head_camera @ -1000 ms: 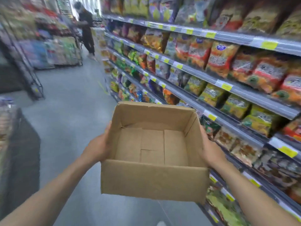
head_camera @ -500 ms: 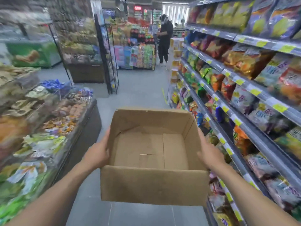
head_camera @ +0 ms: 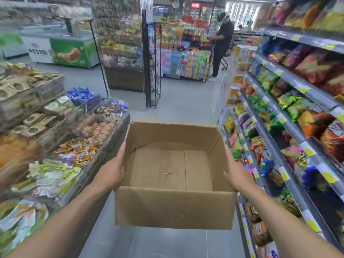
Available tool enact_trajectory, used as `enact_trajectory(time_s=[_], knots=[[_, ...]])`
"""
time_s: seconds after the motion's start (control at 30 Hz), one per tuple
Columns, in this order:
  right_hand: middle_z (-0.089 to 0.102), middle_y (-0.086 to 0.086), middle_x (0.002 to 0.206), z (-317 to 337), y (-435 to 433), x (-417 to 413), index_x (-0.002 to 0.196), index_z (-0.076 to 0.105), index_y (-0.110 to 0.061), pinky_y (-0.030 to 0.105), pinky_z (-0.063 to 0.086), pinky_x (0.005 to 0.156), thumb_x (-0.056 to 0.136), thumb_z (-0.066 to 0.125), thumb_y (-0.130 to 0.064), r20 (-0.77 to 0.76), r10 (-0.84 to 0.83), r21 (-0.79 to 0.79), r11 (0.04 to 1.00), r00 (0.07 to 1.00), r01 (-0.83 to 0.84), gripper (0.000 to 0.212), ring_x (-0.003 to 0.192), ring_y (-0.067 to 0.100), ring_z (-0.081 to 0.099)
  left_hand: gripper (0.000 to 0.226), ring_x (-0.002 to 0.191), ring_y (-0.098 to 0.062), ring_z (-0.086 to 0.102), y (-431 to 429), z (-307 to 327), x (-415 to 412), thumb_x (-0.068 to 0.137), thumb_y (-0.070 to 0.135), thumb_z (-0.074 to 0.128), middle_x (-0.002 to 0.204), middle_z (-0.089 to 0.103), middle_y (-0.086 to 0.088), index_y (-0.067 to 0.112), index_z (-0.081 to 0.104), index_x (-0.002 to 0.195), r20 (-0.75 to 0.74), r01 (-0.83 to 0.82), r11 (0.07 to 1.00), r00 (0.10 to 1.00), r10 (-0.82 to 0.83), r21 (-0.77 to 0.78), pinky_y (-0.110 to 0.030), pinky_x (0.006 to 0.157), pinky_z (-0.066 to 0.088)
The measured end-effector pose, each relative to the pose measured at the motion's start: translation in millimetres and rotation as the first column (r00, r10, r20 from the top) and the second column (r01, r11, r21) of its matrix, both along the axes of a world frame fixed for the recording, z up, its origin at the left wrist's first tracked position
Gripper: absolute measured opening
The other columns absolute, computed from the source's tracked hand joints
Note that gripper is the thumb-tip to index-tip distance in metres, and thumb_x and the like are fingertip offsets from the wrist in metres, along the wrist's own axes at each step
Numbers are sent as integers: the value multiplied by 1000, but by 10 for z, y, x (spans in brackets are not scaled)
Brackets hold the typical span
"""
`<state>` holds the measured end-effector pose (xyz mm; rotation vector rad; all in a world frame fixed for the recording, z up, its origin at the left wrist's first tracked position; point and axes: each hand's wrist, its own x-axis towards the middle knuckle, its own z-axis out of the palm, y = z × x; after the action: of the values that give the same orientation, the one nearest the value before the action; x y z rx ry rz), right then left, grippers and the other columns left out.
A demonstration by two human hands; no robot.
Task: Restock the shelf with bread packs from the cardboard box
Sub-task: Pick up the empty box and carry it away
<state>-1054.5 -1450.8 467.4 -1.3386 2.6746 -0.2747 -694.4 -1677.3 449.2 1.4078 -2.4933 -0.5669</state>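
Carrying cardboard box (head_camera: pixel 174 207) between my grips | left grip (head_camera: pixel 111 174) and right grip (head_camera: pixel 237 175) each clasp a side wall, thumb over rim | box bottom bare, no bread packs seen | step: unloading likely done | next: refill box; shelf (head_camera: pixel 290 112) lies beyond right grip.

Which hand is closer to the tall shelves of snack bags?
Right. The right hand grips the box side beside the shelves; the left hand holds the opposite side.
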Motion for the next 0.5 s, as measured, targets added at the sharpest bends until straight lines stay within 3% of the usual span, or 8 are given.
enact_trajectory(time_s=[0.07,0.27,0.4,0.5], knots=[[60,7,62,-4,-345,-236,154,-23,-37,32,41,45,90,58,-11,7,-6,8,1000,1000,6,107,53,23,61,97,61,-28,62,-365,-25,-233,91,8,50,73,65,-11,37,-15,158,-1,8,1000,1000,-8,-7,-43,58,50],[61,8,64,-89,-1191,-1057,154,-23,-38,33,42,45,93,59,-14,33,-51,-1,999,998,51,105,54,24,60,98,81,-35,68,-1355,-24,-1146,92,10,50,96,70,-21,46,-16,154,15,27,998,1000,-26,-49,-39,69,52],[62,9,62,-268,-1763,-1770,152,-26,-39,43,54,50,91,59,-12,55,-62,-7,998,997,62,108,54,27,63,98,80,-36,67,-1980,-127,-1861,89,9,50,95,70,-20,48,-14,153,14,52,998,999,-52,-19,-44,74,55],[60,9,59,-357,-2205,-2394,153,-25,-39,41,50,45,91,60,-10,56,-49,-9,999,997,50,109,51,27,62,99,74,-35,66,-2432,-227,-2472,88,9,49,88,70,-17,49,-13,154,18,50,999,999,-50,14,-45,73,56]])
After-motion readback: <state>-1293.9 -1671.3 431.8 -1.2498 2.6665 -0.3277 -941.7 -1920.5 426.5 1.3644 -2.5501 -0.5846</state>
